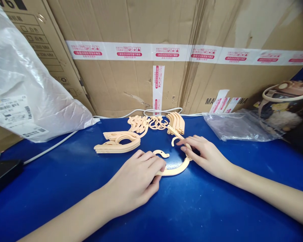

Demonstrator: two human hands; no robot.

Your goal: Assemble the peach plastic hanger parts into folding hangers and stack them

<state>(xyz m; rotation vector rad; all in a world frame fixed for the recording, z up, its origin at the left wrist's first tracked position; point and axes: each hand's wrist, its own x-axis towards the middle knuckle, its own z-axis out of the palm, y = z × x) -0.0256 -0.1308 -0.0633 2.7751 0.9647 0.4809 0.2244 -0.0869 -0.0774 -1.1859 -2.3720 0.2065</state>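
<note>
My left hand is closed around the left end of a curved cream plastic piece, which looks like part of a folding clothes hanger. At that piece's right end, my right hand pinches a long cream arm that meets it and slants up and away. Whether the two are fastened together is hidden by my fingers. A small hook-shaped piece shows beside my right fingertips. Just beyond my left fingers, another small S-shaped piece lies partly hidden.
Stacked cream hangers lie left of centre. Behind are piles of small hooks, curved pieces and arms. A white cable runs along cardboard boxes. A white plastic bag stands left; a clear bag lies right.
</note>
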